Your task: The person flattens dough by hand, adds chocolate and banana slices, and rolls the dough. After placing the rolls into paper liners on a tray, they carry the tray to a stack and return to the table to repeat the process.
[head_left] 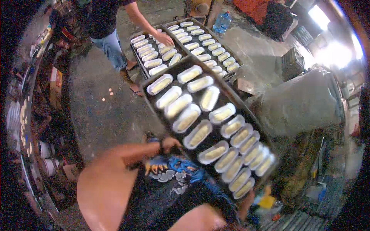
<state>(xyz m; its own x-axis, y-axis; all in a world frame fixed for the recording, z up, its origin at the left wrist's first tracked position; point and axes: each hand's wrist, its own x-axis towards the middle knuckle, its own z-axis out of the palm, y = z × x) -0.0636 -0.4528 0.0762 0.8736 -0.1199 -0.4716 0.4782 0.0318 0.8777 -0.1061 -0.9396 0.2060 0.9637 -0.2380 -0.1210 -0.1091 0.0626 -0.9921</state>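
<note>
At tray [204, 114]: right hand [247, 202] (part-hidden).

Head camera: worn on the head, aimed forward and down past the wearer's clothing [173, 192].
Held tray [217, 134]: seen from above at close range, across the middle.
Co-worker [106, 19]: seen farther off, toward the upper left.
Frame edges: curved, darkened at the corners.

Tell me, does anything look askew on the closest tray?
Yes: on the closest tray, one white liner sits turned more steeply than its neighbours, and the liners at the lower-right end crowd together, making uneven rows.
</note>
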